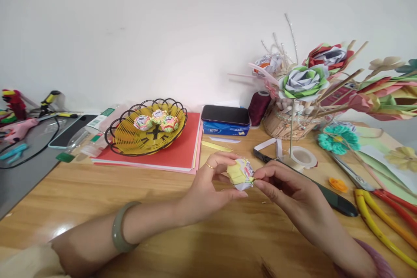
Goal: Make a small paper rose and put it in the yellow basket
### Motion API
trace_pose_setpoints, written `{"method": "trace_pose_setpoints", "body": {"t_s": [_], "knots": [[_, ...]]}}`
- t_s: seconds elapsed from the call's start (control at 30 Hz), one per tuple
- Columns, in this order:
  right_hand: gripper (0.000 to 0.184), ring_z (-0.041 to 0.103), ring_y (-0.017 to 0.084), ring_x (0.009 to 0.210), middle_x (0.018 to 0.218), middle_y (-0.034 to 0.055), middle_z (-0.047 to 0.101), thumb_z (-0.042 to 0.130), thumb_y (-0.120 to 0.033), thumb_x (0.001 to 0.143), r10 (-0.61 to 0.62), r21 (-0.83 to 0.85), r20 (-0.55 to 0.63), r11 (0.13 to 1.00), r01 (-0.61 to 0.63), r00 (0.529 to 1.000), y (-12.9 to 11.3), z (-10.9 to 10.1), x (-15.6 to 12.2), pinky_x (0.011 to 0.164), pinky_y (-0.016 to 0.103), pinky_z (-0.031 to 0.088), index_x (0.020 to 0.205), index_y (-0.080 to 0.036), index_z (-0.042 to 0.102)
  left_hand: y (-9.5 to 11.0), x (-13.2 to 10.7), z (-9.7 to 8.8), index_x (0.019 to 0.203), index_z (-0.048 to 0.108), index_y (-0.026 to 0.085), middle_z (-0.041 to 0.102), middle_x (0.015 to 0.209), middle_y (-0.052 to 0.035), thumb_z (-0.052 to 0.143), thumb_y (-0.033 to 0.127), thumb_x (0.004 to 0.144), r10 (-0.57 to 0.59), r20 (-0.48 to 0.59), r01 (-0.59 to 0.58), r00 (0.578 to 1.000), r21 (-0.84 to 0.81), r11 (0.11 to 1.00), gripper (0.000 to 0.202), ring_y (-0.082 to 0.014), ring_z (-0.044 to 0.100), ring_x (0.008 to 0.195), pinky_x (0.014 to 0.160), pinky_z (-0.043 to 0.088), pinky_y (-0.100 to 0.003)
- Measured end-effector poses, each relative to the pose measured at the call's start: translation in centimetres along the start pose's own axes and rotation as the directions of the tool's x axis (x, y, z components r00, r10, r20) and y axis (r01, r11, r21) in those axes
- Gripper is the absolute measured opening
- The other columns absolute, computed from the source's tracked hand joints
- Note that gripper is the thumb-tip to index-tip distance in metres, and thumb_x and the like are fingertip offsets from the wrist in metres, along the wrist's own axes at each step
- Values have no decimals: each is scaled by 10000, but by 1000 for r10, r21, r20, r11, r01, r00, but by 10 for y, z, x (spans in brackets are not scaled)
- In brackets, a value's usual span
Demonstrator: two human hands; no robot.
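A small folded paper flower, yellow outside with pink, white and lilac folds, is held above the wooden table. My left hand grips it from the left, with the fingers behind and the thumb along its underside. My right hand pinches the flower's right edge between thumb and forefinger. Beyond my hands, a yellow paper strip lies on the table. Three similar paper flowers rest in a yellow woven basket with a black looped rim.
The basket stands on red paper sheets. A phone lies on a blue packet. At right are a black-handled tool, a tape roll, scissors, and a large paper flower on a stick. A glue gun lies far left.
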State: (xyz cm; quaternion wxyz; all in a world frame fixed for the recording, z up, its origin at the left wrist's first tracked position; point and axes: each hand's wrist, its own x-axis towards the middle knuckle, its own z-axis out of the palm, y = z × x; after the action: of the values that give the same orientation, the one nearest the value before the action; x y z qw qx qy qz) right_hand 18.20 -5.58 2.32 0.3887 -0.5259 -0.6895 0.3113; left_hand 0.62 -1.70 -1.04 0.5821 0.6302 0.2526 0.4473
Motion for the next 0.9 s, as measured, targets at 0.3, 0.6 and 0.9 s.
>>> {"method": "trace_pose_setpoints", "body": {"t_s": [0.3, 0.6, 0.9], "knots": [[173, 530, 146, 637, 703, 9, 576, 549, -363, 810, 82, 78, 55, 993, -86, 995, -7, -6, 2, 542, 249, 419, 770, -215, 629, 0, 1, -2, 953, 436, 227, 493, 1206, -72, 733, 191, 639, 6, 10, -6, 1000, 44, 999, 435, -171, 579, 1009, 780, 459, -289], [212, 521, 138, 629, 686, 1, 564, 525, -363, 836, 26, 33, 103, 999, -30, 994, -2, -6, 4, 554, 242, 423, 708, -205, 584, -2, 0, -3, 960, 434, 234, 501, 1198, -64, 720, 175, 653, 60, 43, -63, 997, 65, 996, 424, -182, 562, 1041, 777, 465, -287], [113, 522, 138, 633, 723, 12, 568, 501, -253, 861, -105, -95, 41, 990, 109, 994, -1, -3, 0, 545, 246, 417, 799, -219, 589, -3, 0, -3, 970, 433, 231, 491, 1211, -73, 706, 166, 672, 67, 29, -69, 997, 95, 993, 409, -182, 552, 1061, 831, 454, -318]]}}
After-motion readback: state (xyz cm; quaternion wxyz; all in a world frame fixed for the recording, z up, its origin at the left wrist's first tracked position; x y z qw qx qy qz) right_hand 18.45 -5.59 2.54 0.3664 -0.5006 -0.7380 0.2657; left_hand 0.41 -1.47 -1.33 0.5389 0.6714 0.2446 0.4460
